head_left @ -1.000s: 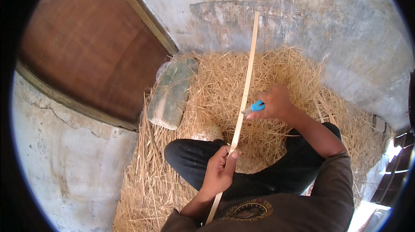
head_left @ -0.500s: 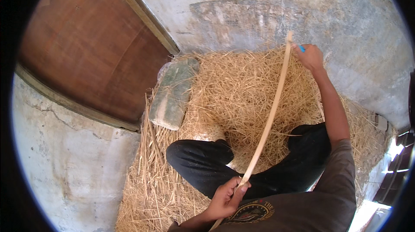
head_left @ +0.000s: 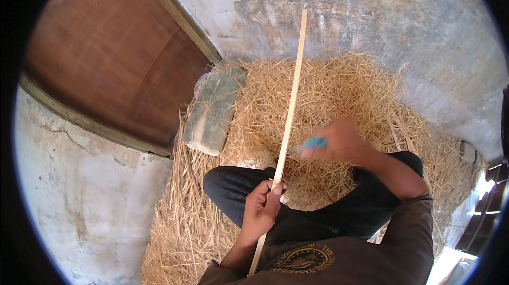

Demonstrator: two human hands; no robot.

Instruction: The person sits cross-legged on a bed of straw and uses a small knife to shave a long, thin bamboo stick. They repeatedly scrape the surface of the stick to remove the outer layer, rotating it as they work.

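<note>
A long, pale wooden strip, likely split bamboo [head_left: 293,94], slants upward from my lap, its far end in front of the wall. My left hand [head_left: 262,206] is closed around its lower part, thumb on top, and a short tail runs on below the fist toward my shirt. To the right of the strip, my right hand [head_left: 339,141] is closed on a blue-handled knife [head_left: 314,143]. Hand and knife are smeared by motion; the greyish tip points left at the strip, and I cannot tell whether it touches.
Straw-like shavings [head_left: 328,88] lie heaped before and around my crossed legs. A greenish wrapped block [head_left: 212,110] rests on them at left, beside longer loose strips [head_left: 183,179]. A stained wall [head_left: 382,25] rises behind, and a brown door panel [head_left: 111,57] stands at upper left.
My right hand has come down and left from the strip's far end with the knife. The strip, bowed before, is now straighter and more upright; my left hand has moved up and slightly left.
</note>
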